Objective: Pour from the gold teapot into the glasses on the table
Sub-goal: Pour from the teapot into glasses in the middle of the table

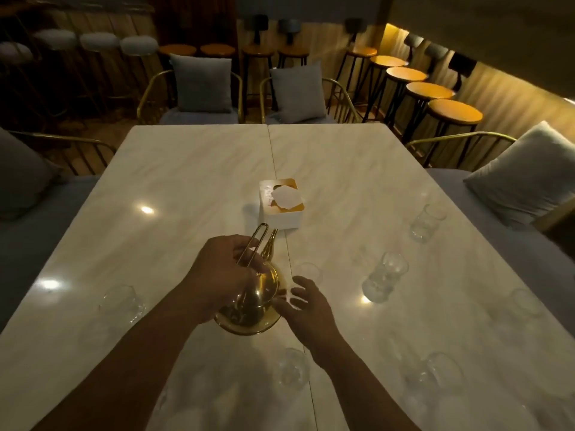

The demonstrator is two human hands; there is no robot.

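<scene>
My L hand (224,269) grips the gold teapot (253,301) by its handle, mid-table (186,181); R hand (303,304) open, fingers spread beside it. Pour not begun, I judge. Next: lift, tip spout over nearest glass (307,270).

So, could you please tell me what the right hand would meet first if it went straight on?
Most likely the clear glass just ahead of the right hand, beside the gold teapot; depth is unclear.

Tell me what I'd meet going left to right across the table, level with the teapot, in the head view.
Left glass → left hand → gold teapot, held in that hand's grip → right hand, fingers spread → right glass. The tissue box lies farther back, off that line.
</scene>
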